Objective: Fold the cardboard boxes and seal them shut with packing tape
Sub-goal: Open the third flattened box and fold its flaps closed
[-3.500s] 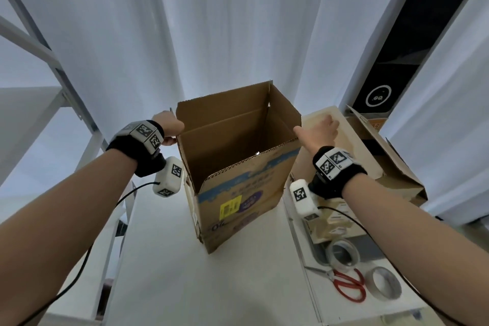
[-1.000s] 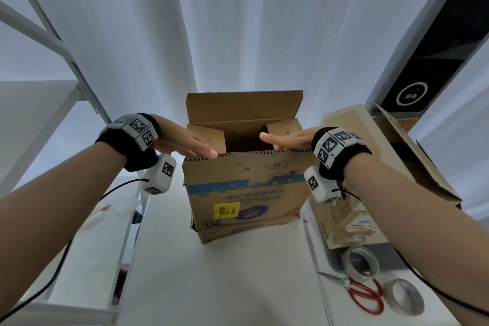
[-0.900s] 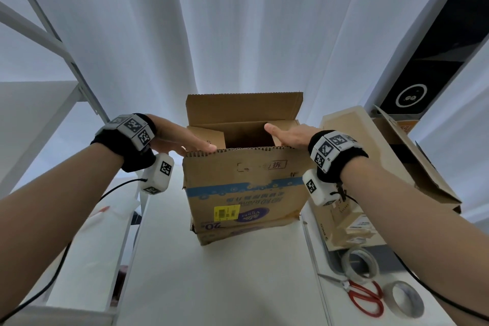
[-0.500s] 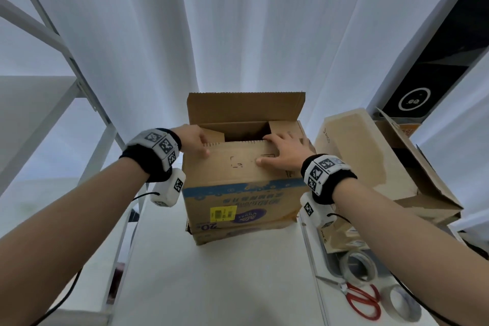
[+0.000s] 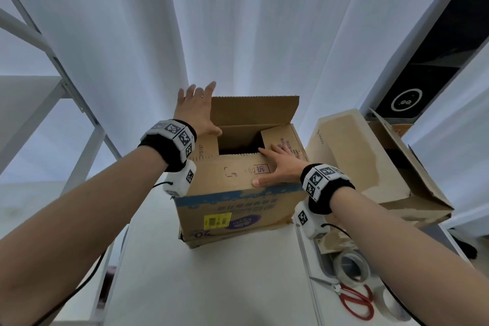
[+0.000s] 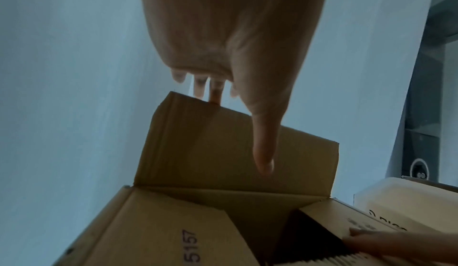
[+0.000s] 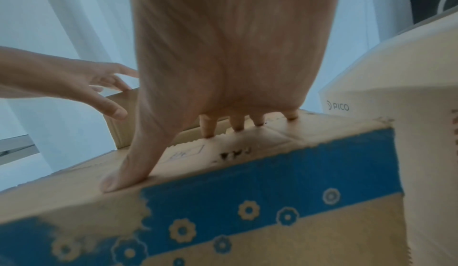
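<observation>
Pressing down flat, the right hand point(image 5: 281, 167) lies spread on the near top flap point(image 5: 232, 174) of the brown corrugated cardboard box with the blue printed band point(image 5: 238, 204), thumb along the front fold and fingers reaching over the flap's edge onto the folded-in right side flap point(image 5: 284, 140). Nothing is gripped there; the fingers are straight. The box stands on the white table point(image 5: 211, 286), straight ahead. Up at the back, the left hand point(image 5: 197, 111) is stretched out with fingers extended at the left corner of the far flap point(image 5: 254, 111), which stands upright. From the left wrist view the fingertips point(image 6: 214, 91) sit right at that flap's top edge, thumb pointing down in front of it; whether they touch the cardboard I cannot tell. The two hands are well apart, one on each long flap. The left side flap point(image 5: 205, 147), printed with digits, lies folded inward, and a dark gap into the box shows between the flaps. Just right of the box stands a second, pale cardboard box point(image 5: 352, 156) with flaps open. Near the right forearm lie a roll of clear packing tape point(image 5: 352, 266), red-handled scissors point(image 5: 354, 299) and another tape roll point(image 5: 391, 304).
</observation>
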